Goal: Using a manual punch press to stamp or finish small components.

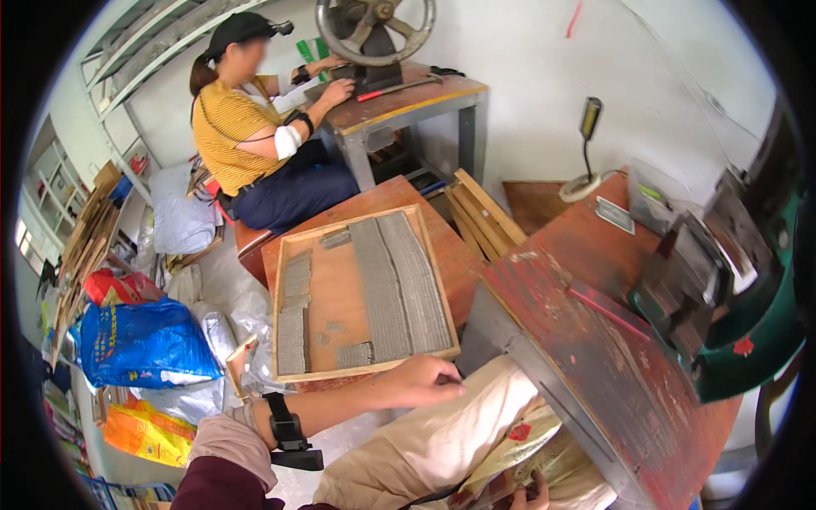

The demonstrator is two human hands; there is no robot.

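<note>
My left hand (418, 381) hovers by the near right corner of a shallow wooden tray (327, 374), its fingers curled together. Whatever they may hold is too small to make out. Inside the tray, long rows of small grey metal pieces (393, 285) fill the right side. Shorter stacks (293, 340) line its left side, and a few loose pieces lie in the middle. Low at the bottom edge, my right hand (531, 495) is partly cut off. Its fingers are bent over a yellowish sheet (510, 450) on my lap; what they grip is hidden.
At right stands a worn red-brown bench (586, 374) with a red bar (609, 310) and a green machine (748, 357). A co-worker (246, 127) sits beyond the tray at a handwheel press (378, 34). Blue bags (149, 340) and wooden boards crowd the left floor.
</note>
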